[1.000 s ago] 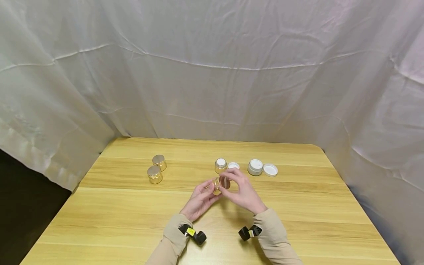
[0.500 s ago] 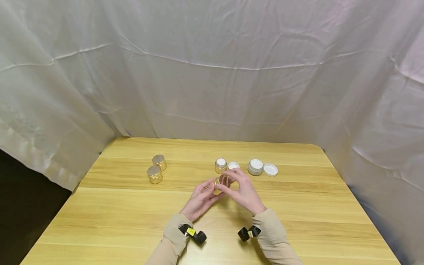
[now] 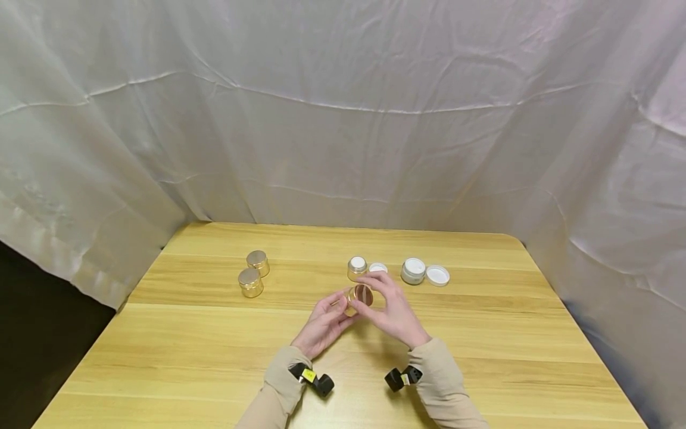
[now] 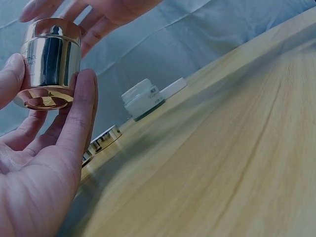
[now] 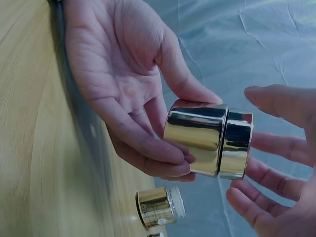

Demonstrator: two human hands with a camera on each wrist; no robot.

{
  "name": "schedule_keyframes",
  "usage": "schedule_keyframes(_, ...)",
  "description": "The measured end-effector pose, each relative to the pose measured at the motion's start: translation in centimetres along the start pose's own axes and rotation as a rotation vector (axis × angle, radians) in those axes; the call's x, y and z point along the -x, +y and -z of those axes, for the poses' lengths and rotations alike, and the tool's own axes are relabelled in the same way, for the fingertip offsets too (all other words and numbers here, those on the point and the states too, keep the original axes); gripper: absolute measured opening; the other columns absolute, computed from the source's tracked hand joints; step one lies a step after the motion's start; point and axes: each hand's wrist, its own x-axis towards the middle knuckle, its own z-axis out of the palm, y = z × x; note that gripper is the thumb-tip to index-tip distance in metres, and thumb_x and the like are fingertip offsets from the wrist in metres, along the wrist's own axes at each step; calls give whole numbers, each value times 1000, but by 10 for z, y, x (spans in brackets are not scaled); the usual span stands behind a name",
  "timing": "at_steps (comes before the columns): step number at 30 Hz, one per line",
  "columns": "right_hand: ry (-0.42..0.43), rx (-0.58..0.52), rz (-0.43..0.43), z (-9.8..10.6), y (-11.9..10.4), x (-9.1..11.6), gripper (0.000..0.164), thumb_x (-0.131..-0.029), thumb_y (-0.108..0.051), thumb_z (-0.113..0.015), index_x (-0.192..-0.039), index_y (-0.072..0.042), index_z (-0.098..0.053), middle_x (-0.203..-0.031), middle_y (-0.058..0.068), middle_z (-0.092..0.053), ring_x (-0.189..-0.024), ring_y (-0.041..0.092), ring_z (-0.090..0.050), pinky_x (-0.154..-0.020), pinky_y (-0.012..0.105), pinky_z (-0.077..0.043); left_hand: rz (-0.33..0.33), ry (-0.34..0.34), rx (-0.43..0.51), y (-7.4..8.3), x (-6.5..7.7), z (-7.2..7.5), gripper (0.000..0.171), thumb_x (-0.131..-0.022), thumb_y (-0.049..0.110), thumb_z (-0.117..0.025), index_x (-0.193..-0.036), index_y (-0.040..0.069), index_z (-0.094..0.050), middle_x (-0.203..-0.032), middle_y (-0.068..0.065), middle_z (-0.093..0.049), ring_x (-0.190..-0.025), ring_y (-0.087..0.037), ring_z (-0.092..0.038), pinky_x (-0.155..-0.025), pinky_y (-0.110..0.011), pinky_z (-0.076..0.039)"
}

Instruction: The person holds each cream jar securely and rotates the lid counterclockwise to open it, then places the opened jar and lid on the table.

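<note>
A shiny gold cream jar (image 5: 195, 136) with its gold lid (image 5: 236, 143) on is held tilted above the table. My left hand (image 3: 323, 325) grips the jar body between thumb and fingers, as the left wrist view also shows on the jar (image 4: 52, 61). Around the lid my right hand (image 3: 393, 313) has its thumb and fingers spread. In the right wrist view that thumb (image 5: 276, 101) stands apart from the lid, and the lower fingers are close to its edge; whether they touch it I cannot tell.
Beyond the hands stand an uncapped gold jar (image 3: 356, 269) and its upturned lid (image 3: 377, 268), partly behind my right hand. Right of them is an uncapped glass jar (image 3: 413, 272) beside its white-lined lid (image 3: 437, 275). Two capped gold jars (image 3: 257, 262) stand at the left.
My right fingers draw in over the lid half a second ago, then spread apart again, so more of the lid's top shows. My left hand and the jar keep their place.
</note>
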Motion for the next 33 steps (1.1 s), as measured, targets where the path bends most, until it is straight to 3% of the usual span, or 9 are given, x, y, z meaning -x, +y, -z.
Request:
schedule_keyframes(5, 32, 11, -3, -1, 2, -1, 43, -85, -27, -80, -125, -12, -69, -117, 6, -67, -106, 26, -64, -92, 40, -56, -7, -5, 32, 0, 0, -1, 41, -106, 11, -48, -145, -3, -44, -138, -5, -58, -125, -15, -63, -116, -36, -47)
schedule_keyframes(9, 43, 19, 20, -1, 4, -1, 40, -86, -25, -80, -122, -11, -71, -113, 5, -68, -101, 24, -65, -88, 33, -57, -9, -1, 37, 0, 0, -2, 37, -105, 11, -48, -141, 0, -47, -136, -4, -60, -124, -14, -63, -116, -36, -46)
schedule_keyframes(13, 40, 33, 33, -1, 4, -1, 38, -85, -22, -80, -120, -9, -71, -114, 5, -69, -98, 23, -66, -88, 37, -58, -11, 2, 37, 0, 0, -1, 34, -105, 11, -48, -138, 3, -50, -134, -3, -61, -123, -14, -64, -116, -35, -47)
schedule_keyframes(17, 19, 31, 58, 0, 2, 0, 38, -84, -15, -80, -120, -9, -71, -120, 6, -68, -107, 24, -65, -96, 45, -56, -7, 6, 27, 0, 1, -1, 32, -105, 12, -49, -136, 6, -52, -132, -1, -62, -120, -13, -65, -113, -33, -50)
schedule_keyframes(23, -11, -15, 44, 1, 1, 0, 45, -84, -17, -79, -127, -9, -67, -129, 10, -64, -119, 29, -60, -106, 56, -50, -1, 17, 23, 1, 2, -3, 44, -105, 15, -51, -145, -2, -41, -132, -1, -61, -120, -12, -65, -112, -31, -51)
schedule_keyframes(27, 8, -21, -5, 0, 2, 0, 45, -86, -23, -79, -127, -11, -67, -125, 10, -65, -113, 30, -63, -99, 52, -55, 1, 13, 30, 1, 2, -3, 45, -105, 12, -50, -146, -5, -40, -136, -3, -58, -123, -14, -63, -115, -33, -48)
schedule_keyframes(33, 62, 4, 2, 0, 4, 0, 41, -85, -24, -81, -122, -9, -70, -112, 6, -69, -97, 25, -66, -86, 38, -58, 5, 9, 27, 1, 1, -3, 42, -105, 11, -49, -144, -3, -43, -137, -4, -57, -125, -14, -62, -116, -35, -47)
